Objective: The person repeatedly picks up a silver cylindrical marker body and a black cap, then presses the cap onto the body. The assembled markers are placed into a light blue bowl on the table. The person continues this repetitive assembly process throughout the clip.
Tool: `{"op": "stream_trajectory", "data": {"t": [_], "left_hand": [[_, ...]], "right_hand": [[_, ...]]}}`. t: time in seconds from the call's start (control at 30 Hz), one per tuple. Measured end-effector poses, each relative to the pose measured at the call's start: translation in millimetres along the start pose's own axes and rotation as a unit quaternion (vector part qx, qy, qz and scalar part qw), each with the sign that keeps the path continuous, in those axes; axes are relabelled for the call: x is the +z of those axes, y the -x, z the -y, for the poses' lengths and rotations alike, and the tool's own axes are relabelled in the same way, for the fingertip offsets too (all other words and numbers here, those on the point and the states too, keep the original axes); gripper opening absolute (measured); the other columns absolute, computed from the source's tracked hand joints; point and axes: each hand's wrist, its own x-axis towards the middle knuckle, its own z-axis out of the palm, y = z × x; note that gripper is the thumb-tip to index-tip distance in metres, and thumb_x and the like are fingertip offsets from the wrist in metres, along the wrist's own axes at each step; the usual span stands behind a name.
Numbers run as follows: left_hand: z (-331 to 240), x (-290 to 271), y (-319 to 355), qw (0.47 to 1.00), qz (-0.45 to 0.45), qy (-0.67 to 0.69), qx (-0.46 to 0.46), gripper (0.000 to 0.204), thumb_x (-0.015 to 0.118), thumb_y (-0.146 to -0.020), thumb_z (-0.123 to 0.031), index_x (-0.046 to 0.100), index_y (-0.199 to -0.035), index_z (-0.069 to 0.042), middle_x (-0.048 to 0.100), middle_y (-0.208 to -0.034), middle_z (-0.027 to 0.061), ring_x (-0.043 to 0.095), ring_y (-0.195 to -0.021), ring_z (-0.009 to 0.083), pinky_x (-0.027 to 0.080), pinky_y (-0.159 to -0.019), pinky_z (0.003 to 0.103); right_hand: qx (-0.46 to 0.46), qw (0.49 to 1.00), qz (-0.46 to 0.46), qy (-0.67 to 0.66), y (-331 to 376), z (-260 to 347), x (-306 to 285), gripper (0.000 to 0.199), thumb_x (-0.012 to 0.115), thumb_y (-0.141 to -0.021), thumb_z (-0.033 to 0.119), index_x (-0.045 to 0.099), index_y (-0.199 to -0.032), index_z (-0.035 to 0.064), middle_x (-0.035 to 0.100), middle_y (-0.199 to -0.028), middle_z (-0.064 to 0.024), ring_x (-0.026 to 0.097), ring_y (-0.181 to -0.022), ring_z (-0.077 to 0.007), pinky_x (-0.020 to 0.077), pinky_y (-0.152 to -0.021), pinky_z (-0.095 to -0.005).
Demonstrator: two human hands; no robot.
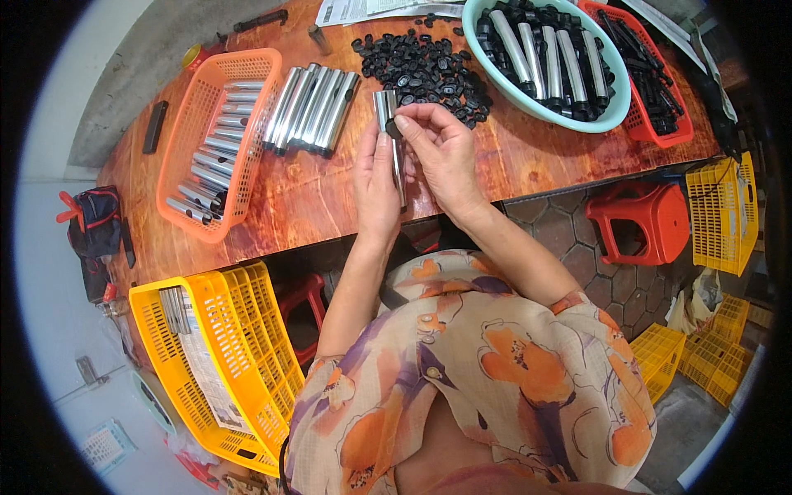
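My left hand (376, 186) grips a shiny metal tube (386, 111) upright over the wooden table (280, 198). My right hand (441, 148) pinches a small black plastic cap (394, 129) against the tube's upper end. A pile of the same black caps (429, 70) lies just beyond my hands. A row of bare metal tubes (313, 107) rests on the table to the left of the pile.
An orange basket (194, 140) with several tubes sits at the left. A teal bowl (503, 82) holds capped tubes, and a red basket (652, 124) of black parts stands behind it. Below the table are a yellow crate (239, 330), a red stool (639, 219) and more yellow crates (722, 214).
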Motion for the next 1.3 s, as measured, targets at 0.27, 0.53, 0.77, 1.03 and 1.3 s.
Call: {"op": "stream_trajectory", "data": {"t": [0.27, 0.53, 0.77, 1.03, 1.3], "left_hand": [[-5.5, 7.2, 4.3, 0.997, -0.017, 0.042, -0.061, 0.033, 0.048, -0.101, -0.028, 0.054, -0.125, -0.005, 0.056, -0.08, -0.0045, 0.047, -0.06, 0.0013, 0.039, -0.051, 0.017], [-6.3, -4.2, 5.3, 0.987, 0.019, 0.115, -0.114, 0.022, 0.046, -0.101, -0.028, 0.056, -0.108, -0.009, 0.058, -0.084, -0.0016, 0.056, -0.071, 0.006, 0.047, -0.062, 0.021], [-18.1, -4.8, 10.4, 0.988, 0.018, 0.107, -0.107, 0.035, 0.047, -0.099, -0.032, 0.056, -0.118, -0.003, 0.062, -0.102, 0.0066, 0.06, -0.094, 0.0144, 0.049, -0.083, 0.03], [-23.6, -1.3, 13.5, 0.99, 0.098, 0.077, -0.069, 0.041, 0.048, -0.098, -0.033, 0.053, -0.119, 0.002, 0.058, -0.082, 0.0063, 0.048, -0.064, 0.0096, 0.039, -0.053, 0.021], [-30.7, -0.4, 30.1, 0.946, 0.183, 0.177, -0.2, 0.031, 0.05, -0.099, -0.033, 0.053, -0.108, -0.003, 0.055, -0.076, 0.007, 0.049, -0.057, 0.0116, 0.042, -0.052, 0.022]], "right_hand": [[-0.004, 0.999, -0.019, -0.036, 14.5, -5.0, 1.3, 0.012, 0.065, -0.089, 0.006, 0.061, -0.099, -0.0002, 0.062, -0.081, -0.0005, 0.054, -0.063, -0.0023, 0.0435, -0.052, -0.0165], [-0.135, 0.979, 0.015, 0.153, 23.0, -7.2, -10.1, 0.009, 0.065, -0.089, 0.003, 0.062, -0.097, 0.0002, 0.059, -0.09, -0.0024, 0.055, -0.067, -0.0053, 0.0438, -0.057, -0.0179], [-0.229, 0.94, 0.022, 0.252, 35.8, 2.9, -8.5, 0.009, 0.068, -0.084, 0.002, 0.065, -0.093, 0.0008, 0.056, -0.094, -0.0057, 0.058, -0.08, -0.0099, 0.0478, -0.066, -0.0237], [-0.177, 0.978, 0.031, 0.103, 22.3, 0.2, -25.3, 0.016, 0.062, -0.089, 0.004, 0.058, -0.103, -0.0016, 0.056, -0.09, -0.0054, 0.059, -0.066, -0.0072, 0.0477, -0.061, -0.0212], [-0.132, 0.96, 0.228, 0.094, -19.6, 31.4, -31.2, 0.019, 0.063, -0.09, 0.02, 0.065, -0.093, 0.0013, 0.061, -0.077, -0.0001, 0.055, -0.067, -0.0058, 0.0447, -0.06, -0.0215]]}}
